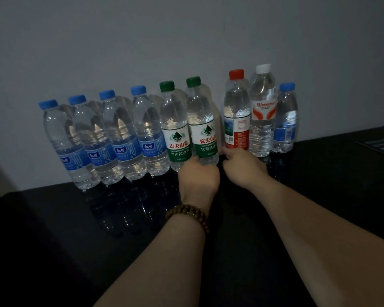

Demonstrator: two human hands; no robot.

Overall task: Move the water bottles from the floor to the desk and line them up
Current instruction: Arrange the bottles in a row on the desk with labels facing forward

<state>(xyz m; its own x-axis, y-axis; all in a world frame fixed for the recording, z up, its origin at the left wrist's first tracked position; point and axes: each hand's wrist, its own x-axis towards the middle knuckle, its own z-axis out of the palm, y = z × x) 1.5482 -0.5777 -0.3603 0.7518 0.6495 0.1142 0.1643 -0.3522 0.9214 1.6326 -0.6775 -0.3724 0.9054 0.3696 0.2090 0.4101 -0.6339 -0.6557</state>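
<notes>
Left hand (197, 173) fingers grip the second green-capped bottle (203, 122) on the table (53, 218); right hand (242, 165) fingers curl closed, just beside the red-capped bottle (236, 111).

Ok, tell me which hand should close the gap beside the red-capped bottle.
Right, probably. The right hand already has its fingertips at the base of the red-capped bottle, beside the gap. The left hand is busy at the base of the second green-capped bottle.
</notes>
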